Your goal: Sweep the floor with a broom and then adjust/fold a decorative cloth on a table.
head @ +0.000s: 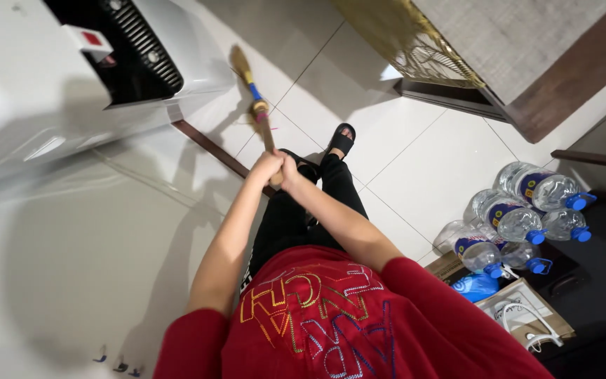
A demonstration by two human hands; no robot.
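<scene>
A straw broom point(252, 91) with a wooden handle and a blue band points away from me over the white tiled floor point(422, 168). My left hand point(266, 167) and my right hand point(289, 168) are both closed around the near end of its handle, side by side and touching. The broom's bristle head lies close under the front of a white appliance point(50, 84). Below the hands I see my black trousers and a black sandal point(341, 140) on the tiles.
Several large clear water bottles with blue caps point(520, 217) lie at the right beside a cardboard box point(527, 316). A wooden table leg and gold patterned cloth point(415, 42) stand at the top right. A white wall point(71, 267) runs along the left.
</scene>
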